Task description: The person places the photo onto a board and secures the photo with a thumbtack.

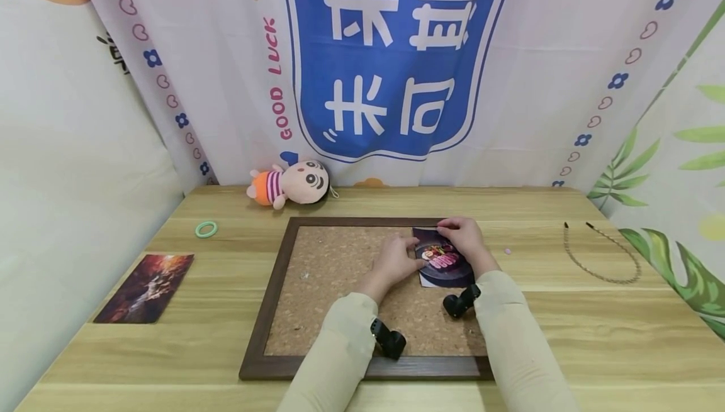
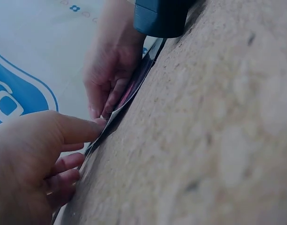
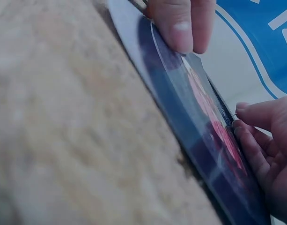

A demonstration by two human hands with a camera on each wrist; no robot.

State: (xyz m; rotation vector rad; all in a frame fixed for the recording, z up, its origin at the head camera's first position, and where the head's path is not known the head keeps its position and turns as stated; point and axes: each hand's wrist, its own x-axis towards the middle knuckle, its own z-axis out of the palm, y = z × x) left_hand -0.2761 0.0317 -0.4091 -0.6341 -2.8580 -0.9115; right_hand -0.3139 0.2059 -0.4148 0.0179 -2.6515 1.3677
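Note:
A photo print of food on a dark plate (image 1: pixel 444 264) lies on the right part of a framed cork board (image 1: pixel 340 299). My left hand (image 1: pixel 394 260) rests at the print's left edge, and its thumb presses on the print in the right wrist view. At the top edge, my right hand (image 1: pixel 466 239) brings thumb and forefinger together. A thin dark tip, seemingly a pin (image 3: pixel 235 114), shows between them in the right wrist view; most of it is hidden by the fingers. The print's edge stands slightly off the cork.
Another picture print (image 1: pixel 146 289) lies on the table at left, near a green ring (image 1: pixel 206 229). A plush doll (image 1: pixel 291 184) lies behind the board. To the right are a thin braided headband (image 1: pixel 603 267) and a small pink bit (image 1: pixel 507 251).

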